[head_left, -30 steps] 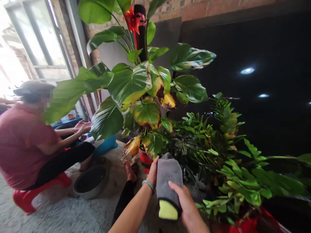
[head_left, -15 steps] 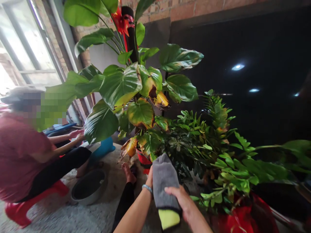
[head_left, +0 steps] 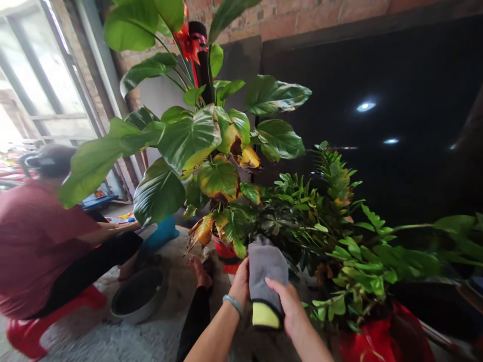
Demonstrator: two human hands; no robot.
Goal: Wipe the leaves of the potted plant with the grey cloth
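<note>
A folded cleaning cloth [head_left: 267,269], grey with a yellow-green underside and black edging, is held up between my two hands. My left hand [head_left: 240,281], with a pale bangle at the wrist, grips the cloth's left edge; most of its fingers are hidden behind the fabric. On the other side, my right hand [head_left: 286,301] is closed on the right edge, thumb lying across the grey face. Just beyond the cloth stands a large-leaved potted plant [head_left: 188,136], several of its lower leaves yellow and brown at the edges.
Bushy green plants [head_left: 302,221] stand to the right, with a red wrapped pot [head_left: 373,337] below. At left, a person in a dark pink shirt [head_left: 33,231] sits on a red stool [head_left: 26,334] beside a grey basin [head_left: 138,296]. A dark panel [head_left: 377,90] covers the wall.
The cloth and both hands have shifted slightly right, and the cloth looks shorter, its yellow end higher. The seated person has turned their head away.
</note>
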